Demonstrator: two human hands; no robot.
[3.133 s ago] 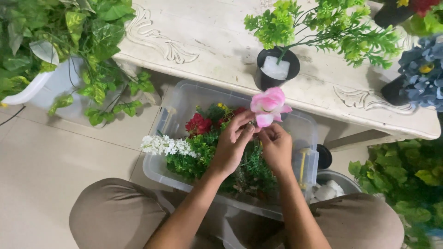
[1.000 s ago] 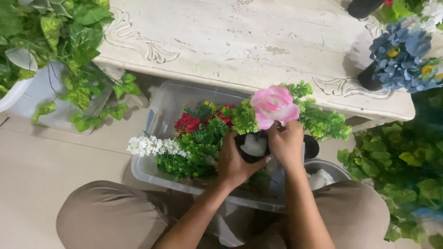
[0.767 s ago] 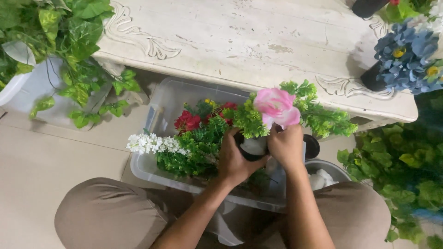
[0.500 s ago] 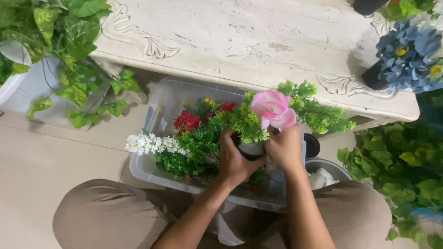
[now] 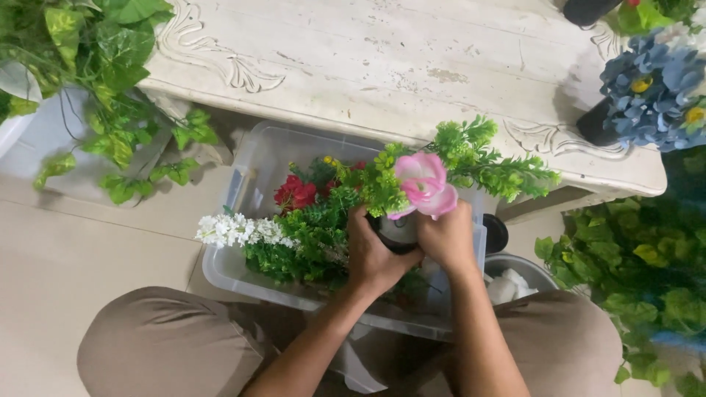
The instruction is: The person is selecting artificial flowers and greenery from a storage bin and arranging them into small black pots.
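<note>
My left hand (image 5: 373, 254) and my right hand (image 5: 445, 237) wrap a small black pot (image 5: 397, 232) from both sides, holding it over a clear plastic bin (image 5: 243, 220). A pink artificial flower (image 5: 425, 184) and green leafy sprigs (image 5: 482, 163) stand up out of the pot. Inside the bin lie red flowers (image 5: 294, 193), a white flower spray (image 5: 235, 230) and green foliage (image 5: 309, 239).
A white carved table (image 5: 397, 66) runs across the top. A blue flower arrangement in a dark pot (image 5: 651, 84) stands at its right end. Leafy green plants fill the upper left (image 5: 103, 66) and lower right (image 5: 647, 272). A bowl with white lumps (image 5: 511, 279) sits by my right knee.
Three seconds ago both hands held only the pink flower and the green potted plant stood on the table. The pot is now in both hands over the bin with the flower set in it.
</note>
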